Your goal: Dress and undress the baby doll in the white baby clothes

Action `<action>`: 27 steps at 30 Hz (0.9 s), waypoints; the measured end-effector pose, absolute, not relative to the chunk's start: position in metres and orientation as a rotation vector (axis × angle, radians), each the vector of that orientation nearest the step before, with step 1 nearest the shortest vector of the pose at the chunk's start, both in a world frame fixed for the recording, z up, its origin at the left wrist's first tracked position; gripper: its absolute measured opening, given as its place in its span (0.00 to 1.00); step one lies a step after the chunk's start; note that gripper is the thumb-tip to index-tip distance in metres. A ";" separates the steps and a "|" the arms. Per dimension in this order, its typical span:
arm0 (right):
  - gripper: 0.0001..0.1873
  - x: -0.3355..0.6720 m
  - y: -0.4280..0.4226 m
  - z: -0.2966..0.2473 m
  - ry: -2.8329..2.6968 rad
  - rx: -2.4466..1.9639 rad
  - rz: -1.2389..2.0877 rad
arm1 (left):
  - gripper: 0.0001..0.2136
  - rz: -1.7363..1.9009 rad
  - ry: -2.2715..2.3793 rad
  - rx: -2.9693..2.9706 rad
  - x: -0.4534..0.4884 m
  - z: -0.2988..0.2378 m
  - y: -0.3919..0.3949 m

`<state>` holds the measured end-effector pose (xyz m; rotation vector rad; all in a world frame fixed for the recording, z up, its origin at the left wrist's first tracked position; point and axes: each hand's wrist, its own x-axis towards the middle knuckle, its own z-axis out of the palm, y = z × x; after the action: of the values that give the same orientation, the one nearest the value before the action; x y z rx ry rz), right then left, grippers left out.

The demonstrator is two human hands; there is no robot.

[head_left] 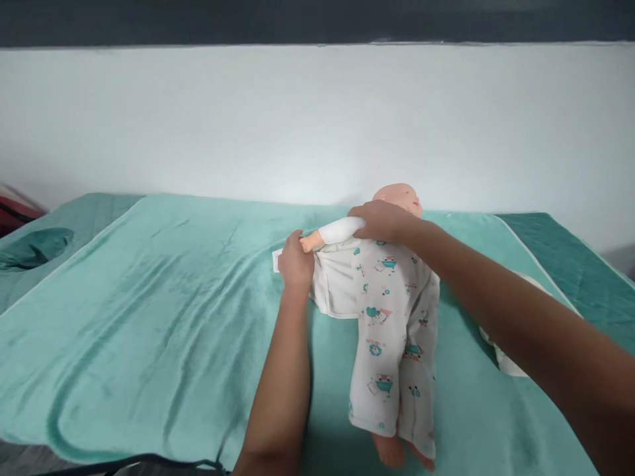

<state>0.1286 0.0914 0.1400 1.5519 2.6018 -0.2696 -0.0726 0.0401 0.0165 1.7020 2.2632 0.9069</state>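
In the head view, I see a doll (397, 192) lying on its back on a wrinkled teal blanket (198, 297), head toward the white wall (248, 119) and bare feet (388, 451) toward the person. The person's left hand (296, 261) is closed at the doll's small hand (311, 241), beside a little white tag (276, 260); the far fingers are hidden, so I cannot tell whether cloth is pinched there too. The right hand (380, 221) reaches across just below the doll's head, its fingers and thumb clasping the shoulder end of the white-covered arm (342, 230), which stretches out between the two hands. Under that arm, plain white cloth (337, 281) spreads on the blanket beside the torso. Clothing printed with small teal and pink pictures (381, 317) covers the body and legs down to the feet. Beyond the right forearm, and partly hidden by it, lies a whitish thing (510, 362) I cannot make out. A darker green pad (590, 264) shows past the blanket's edge, and a black cord (163, 457) runs along the bottom near the left forearm.
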 end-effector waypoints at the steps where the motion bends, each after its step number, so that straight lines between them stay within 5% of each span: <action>1: 0.09 0.123 0.093 0.137 2.593 1.526 -0.288 | 0.23 0.909 2.316 1.749 -0.073 0.019 0.037; 7: 0.07 0.083 0.097 0.112 2.586 1.337 -0.268 | 0.24 0.741 2.185 2.156 -0.064 0.017 0.032; 16: 0.18 0.106 0.065 0.103 2.754 1.506 -0.186 | 0.19 0.563 2.181 2.188 -0.054 0.008 0.044; 22: 0.20 0.185 0.036 0.077 3.056 2.044 -0.573 | 0.21 0.592 2.311 2.093 -0.064 0.010 0.037; 27: 0.23 0.223 0.038 0.024 2.887 2.523 -0.274 | 0.25 0.587 2.302 2.035 -0.065 0.008 0.038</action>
<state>0.2229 0.0376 0.0236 2.5228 2.8867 -0.2741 -0.0647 0.0376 0.0078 2.0345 2.3020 0.5874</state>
